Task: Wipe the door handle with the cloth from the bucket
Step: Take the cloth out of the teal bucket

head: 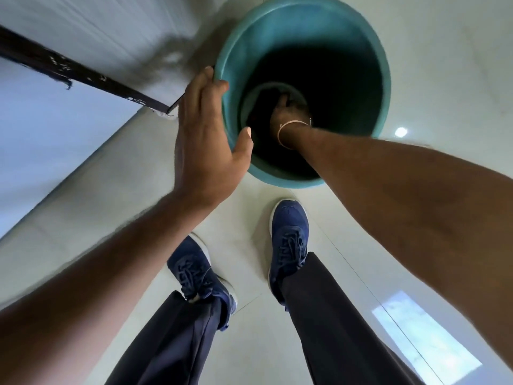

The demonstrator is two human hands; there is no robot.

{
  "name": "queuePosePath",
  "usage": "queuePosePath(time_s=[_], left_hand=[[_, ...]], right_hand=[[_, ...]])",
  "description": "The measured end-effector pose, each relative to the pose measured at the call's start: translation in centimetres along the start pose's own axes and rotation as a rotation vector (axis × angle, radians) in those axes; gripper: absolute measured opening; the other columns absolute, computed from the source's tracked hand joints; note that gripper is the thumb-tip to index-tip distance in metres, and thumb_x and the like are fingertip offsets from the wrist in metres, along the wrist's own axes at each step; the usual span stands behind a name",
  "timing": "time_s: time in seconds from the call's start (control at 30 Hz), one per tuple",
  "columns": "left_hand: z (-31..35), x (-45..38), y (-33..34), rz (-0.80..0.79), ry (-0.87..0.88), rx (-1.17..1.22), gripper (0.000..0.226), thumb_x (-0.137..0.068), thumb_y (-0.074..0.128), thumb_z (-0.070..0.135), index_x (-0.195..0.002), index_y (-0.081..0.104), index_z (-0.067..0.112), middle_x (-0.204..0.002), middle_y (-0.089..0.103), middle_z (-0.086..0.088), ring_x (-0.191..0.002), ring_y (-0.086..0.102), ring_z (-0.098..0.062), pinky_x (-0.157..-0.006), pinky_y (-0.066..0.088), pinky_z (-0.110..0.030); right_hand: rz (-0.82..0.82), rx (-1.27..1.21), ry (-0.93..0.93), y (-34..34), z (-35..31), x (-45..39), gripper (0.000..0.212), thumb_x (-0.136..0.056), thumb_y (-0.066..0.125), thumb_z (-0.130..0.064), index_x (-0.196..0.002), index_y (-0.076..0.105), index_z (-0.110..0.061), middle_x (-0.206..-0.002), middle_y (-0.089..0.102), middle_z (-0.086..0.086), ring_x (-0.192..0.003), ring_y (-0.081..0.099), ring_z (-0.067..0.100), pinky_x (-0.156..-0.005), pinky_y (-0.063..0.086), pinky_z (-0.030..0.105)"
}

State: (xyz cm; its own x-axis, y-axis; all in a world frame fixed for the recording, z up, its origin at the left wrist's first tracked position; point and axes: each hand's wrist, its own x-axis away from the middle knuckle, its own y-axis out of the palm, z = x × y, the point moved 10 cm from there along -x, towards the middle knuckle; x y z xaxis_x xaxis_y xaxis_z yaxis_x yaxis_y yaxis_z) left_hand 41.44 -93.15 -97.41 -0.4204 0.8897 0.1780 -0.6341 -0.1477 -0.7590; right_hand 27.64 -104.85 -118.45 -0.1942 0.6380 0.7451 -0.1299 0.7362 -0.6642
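A tall teal bucket stands on the pale tiled floor in front of my feet. My left hand grips its near-left rim, thumb inside and fingers outside. My right hand reaches deep into the bucket to its dark bottom, a thin bracelet on the wrist. Its fingers rest on something dark, probably the cloth, but the shadow hides whether they hold it. The door handle is not in view.
A white wall or door with a dark strip along its lower edge runs on the left, close to the bucket. My blue shoes stand just behind the bucket. Glossy floor tiles stretch to the right.
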Motion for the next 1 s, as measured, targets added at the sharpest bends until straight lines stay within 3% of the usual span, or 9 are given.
queuePosePath(time_s=[0.17, 0.27, 0.37, 0.47, 0.57, 0.73, 0.83, 0.9, 1.0], left_hand=[[-0.1, 0.4, 0.1, -0.022, -0.017, 0.012, 0.068, -0.094, 0.072, 0.020, -0.155, 0.048, 0.003, -0.176, 0.032, -0.016, -0.163, 0.033, -0.029, -0.133, 0.032, -0.036], [0.0, 0.5, 0.1, -0.100, -0.019, -0.013, 0.078, -0.095, 0.074, 0.021, -0.163, 0.040, 0.004, -0.180, 0.023, -0.015, -0.166, 0.026, -0.029, -0.134, 0.029, -0.039], [0.6, 1.2, -0.3, -0.241, -0.040, -0.050, 0.094, -0.097, 0.078, 0.022, -0.171, 0.023, 0.006, -0.184, 0.012, -0.013, -0.166, 0.022, -0.030, -0.134, 0.028, -0.042], [2.6, 2.3, -2.7, -0.323, -0.064, -0.051, 0.094, -0.103, 0.074, 0.027, -0.173, 0.016, 0.008, -0.184, 0.013, -0.012, -0.167, 0.023, -0.030, -0.134, 0.029, -0.044], [6.1, 3.0, -7.3, -0.336, -0.086, -0.005, 0.080, -0.107, 0.068, 0.033, -0.171, 0.026, 0.012, -0.178, 0.031, -0.010, -0.161, 0.035, -0.028, -0.130, 0.037, -0.046], [13.5, 4.9, -17.7, -0.310, -0.223, 0.240, 0.045, -0.113, 0.058, 0.035, -0.152, 0.053, 0.014, -0.150, 0.065, -0.007, -0.138, 0.062, -0.022, -0.116, 0.052, -0.043], [17.8, 7.5, -24.1, -0.336, -0.357, 0.501, 0.015, -0.114, 0.057, 0.033, -0.123, 0.067, 0.026, -0.115, 0.077, 0.005, -0.105, 0.074, -0.002, -0.097, 0.061, -0.033], [20.5, 9.9, -28.2, -0.354, -0.395, 0.638, 0.012, -0.114, 0.057, 0.033, -0.116, 0.069, 0.031, -0.105, 0.077, 0.014, -0.093, 0.075, 0.008, -0.088, 0.063, -0.020], [23.9, 14.1, -35.7, -0.317, -0.350, 0.739, 0.023, -0.112, 0.061, 0.034, -0.128, 0.073, 0.023, -0.112, 0.082, 0.005, -0.106, 0.079, -0.006, -0.098, 0.065, -0.029]], right_hand=[[0.025, -0.134, 0.030, -0.3, 1.0, -0.8, 0.061, -0.114, 0.032, -0.037, -0.165, 0.026, -0.004, -0.168, 0.034, 0.020, -0.155, 0.035, 0.036, -0.128, 0.026, 0.042], [-0.025, -0.254, 0.026, -1.3, 0.3, 1.4, 0.062, -0.108, 0.051, -0.041, -0.160, 0.040, -0.009, -0.166, 0.041, 0.016, -0.153, 0.040, 0.032, -0.125, 0.030, 0.035], [0.058, -0.384, 0.114, -4.8, 0.6, 5.5, 0.054, -0.090, 0.070, -0.038, -0.138, 0.065, -0.015, -0.135, 0.069, 0.013, -0.123, 0.067, 0.033, -0.099, 0.054, 0.033], [0.076, -0.596, 0.135, -8.9, 0.6, 10.9, 0.045, -0.083, 0.075, -0.036, -0.123, 0.073, -0.016, -0.109, 0.074, 0.008, -0.097, 0.071, 0.029, -0.084, 0.058, 0.030], [0.072, -0.905, 0.120, -13.6, 0.5, 18.2, 0.037, -0.083, 0.077, -0.032, -0.118, 0.074, -0.019, -0.104, 0.077, 0.005, -0.092, 0.073, 0.023, -0.088, 0.060, 0.033], [0.156, -1.144, 0.017, -23.9, -0.5, 33.3, 0.024, -0.089, 0.077, -0.016, -0.112, 0.071, -0.019, -0.104, 0.076, 0.004, -0.095, 0.072, 0.022, -0.090, 0.060, 0.035], [0.161, -1.244, -0.072, -29.3, -2.4, 43.3, 0.025, -0.090, 0.076, -0.011, -0.113, 0.069, -0.020, -0.102, 0.075, 0.001, -0.096, 0.072, 0.020, -0.089, 0.060, 0.032], [0.135, -1.255, -0.135, -31.6, -3.8, 49.0, 0.031, -0.088, 0.078, -0.014, -0.118, 0.071, -0.016, -0.109, 0.078, 0.004, -0.102, 0.075, 0.023, -0.091, 0.062, 0.035], [0.144, -1.317, -0.186, -34.3, -5.7, 57.5, 0.027, -0.093, 0.078, -0.015, -0.120, 0.073, -0.014, -0.110, 0.079, 0.007, -0.099, 0.076, 0.022, -0.079, 0.062, 0.027]])
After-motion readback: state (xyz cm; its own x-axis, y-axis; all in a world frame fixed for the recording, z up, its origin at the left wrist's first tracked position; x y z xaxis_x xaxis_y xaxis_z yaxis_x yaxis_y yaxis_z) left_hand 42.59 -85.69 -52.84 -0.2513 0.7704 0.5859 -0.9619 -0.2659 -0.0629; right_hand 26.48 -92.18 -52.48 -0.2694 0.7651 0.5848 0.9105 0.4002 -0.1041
